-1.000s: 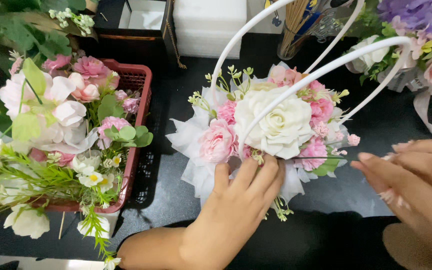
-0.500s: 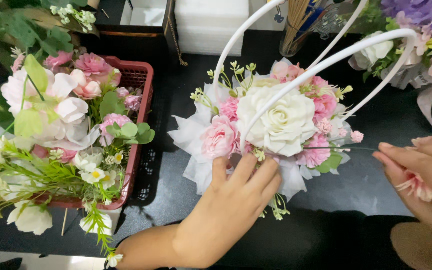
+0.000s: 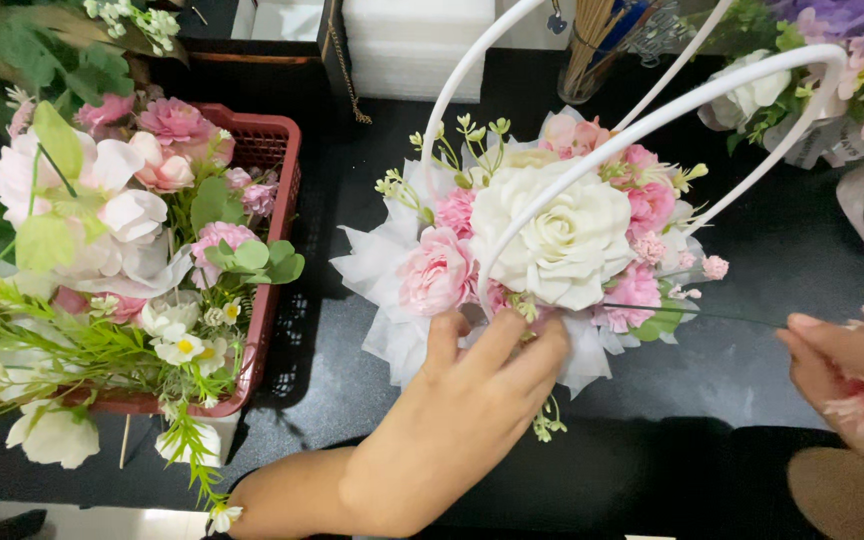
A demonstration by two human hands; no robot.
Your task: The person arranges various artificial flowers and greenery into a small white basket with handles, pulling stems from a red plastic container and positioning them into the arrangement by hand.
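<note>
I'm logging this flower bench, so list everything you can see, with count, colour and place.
Flower basket: one, white hoop handles, pink and cream blooms, centre.
Crate: one, red, left, filled with pink and white flowers.
Bouquet: one, purple and pink, ribbon, top right.
Jar of sticks: one, clear, top centre.
Foam blocks: white stack, top.
Table: black.
Left hand: on basket front.
Right hand: right edge, pinching a thin green stem, pink flower in palm.

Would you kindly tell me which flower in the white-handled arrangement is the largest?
The cream-white rose at the centre, right under the white handle; the pink blooms around it are clearly smaller.
</note>
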